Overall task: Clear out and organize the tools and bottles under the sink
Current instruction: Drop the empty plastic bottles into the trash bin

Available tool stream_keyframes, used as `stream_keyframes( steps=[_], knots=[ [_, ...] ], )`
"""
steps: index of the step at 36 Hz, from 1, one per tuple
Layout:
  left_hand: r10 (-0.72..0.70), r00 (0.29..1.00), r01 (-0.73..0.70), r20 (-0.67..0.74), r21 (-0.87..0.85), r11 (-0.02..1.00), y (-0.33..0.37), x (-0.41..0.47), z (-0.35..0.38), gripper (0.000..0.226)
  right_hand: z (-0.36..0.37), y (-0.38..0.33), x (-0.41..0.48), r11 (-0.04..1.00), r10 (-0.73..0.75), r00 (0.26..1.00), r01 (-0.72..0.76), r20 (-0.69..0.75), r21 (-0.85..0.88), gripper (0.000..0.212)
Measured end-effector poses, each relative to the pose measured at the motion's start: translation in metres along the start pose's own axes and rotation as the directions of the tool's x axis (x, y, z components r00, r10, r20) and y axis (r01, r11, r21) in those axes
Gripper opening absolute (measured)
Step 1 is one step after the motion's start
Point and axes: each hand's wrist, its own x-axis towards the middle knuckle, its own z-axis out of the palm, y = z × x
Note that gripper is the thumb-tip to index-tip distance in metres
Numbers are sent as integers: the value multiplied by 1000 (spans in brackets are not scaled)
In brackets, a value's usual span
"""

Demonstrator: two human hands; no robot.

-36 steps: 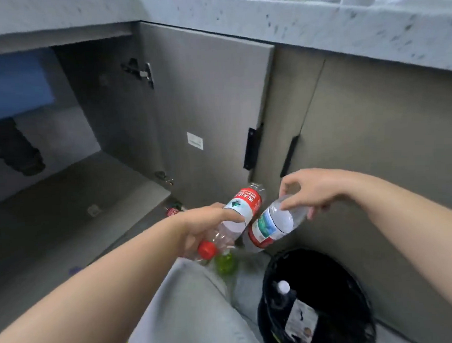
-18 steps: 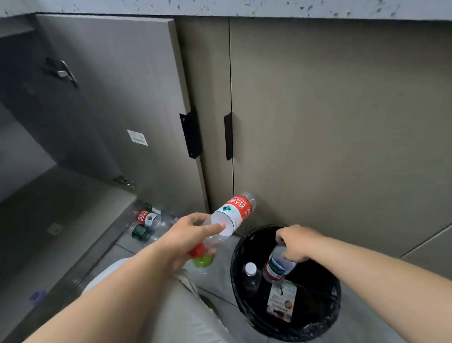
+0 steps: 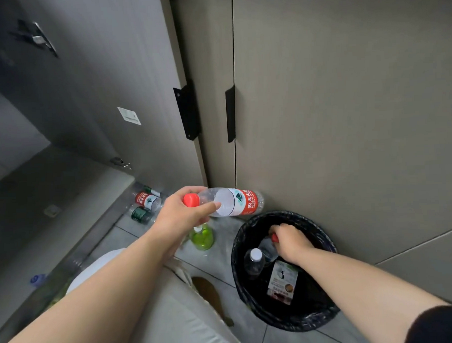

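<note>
Head view looks down at the tiled floor in front of the sink cupboard. The left hand (image 3: 181,220) grips a water bottle (image 3: 229,202) near its neck, thumb and fingers curled round the clear shoulder just below the red cap. The bottle lies level, its long axis running left to right, with the cap at the left by the thumb and the base pointing right toward the closed cupboard door (image 3: 346,114). It is held in the air just past the far-left edge of the bin (image 3: 236,264), so the opening lies to the right of the bottle, nearer and lower. I judge the coming move to be a short swing right and toward the person, base leading, and then a release.

The right hand (image 3: 291,242) is down inside the bin, fingers curled over the top of a second bottle (image 3: 267,250) whose red cap shows at the knuckles. It looks like a grip, though the fingertips are hidden. This hand fills the far part of the opening, right on the level bottle's path, so room is tight until it lifts out. A white-capped bottle (image 3: 253,262) stands just beside it.

On the floor wait a green bottle (image 3: 202,237) just beneath the left hand and more bottles (image 3: 146,202) lying by the open door (image 3: 113,98).
</note>
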Motion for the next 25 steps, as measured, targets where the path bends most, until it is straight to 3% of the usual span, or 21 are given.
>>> stream_keyframes(
  steps=[4,11,13,16,20,22,25],
  knots=[
    [52,998,-51,-35,18,999,2,5,0,40,5,-4,3,998,19,1000,-18,-6,58,40],
    [180,984,-180,17,15,983,13,-1,8,28,2,1,1,985,62,998,-66,29,161,54],
    [215,976,-215,43,11,976,16,-3,10,27,-9,2,0,980,82,997,-79,-6,181,44],
    [270,958,-273,93,11,962,19,-7,12,25,-41,-7,-7,961,128,965,-64,-227,269,22],
    [319,935,-330,157,50,943,21,-13,17,29,-99,-42,-30,811,-8,887,275,-461,516,17],
    [327,925,-348,194,87,934,21,-16,19,30,-125,-64,-48,704,-183,867,445,-464,554,11],
    [336,910,-372,243,119,920,22,-22,22,35,-147,-91,-69,668,-404,809,580,-426,467,32]
  ],
)
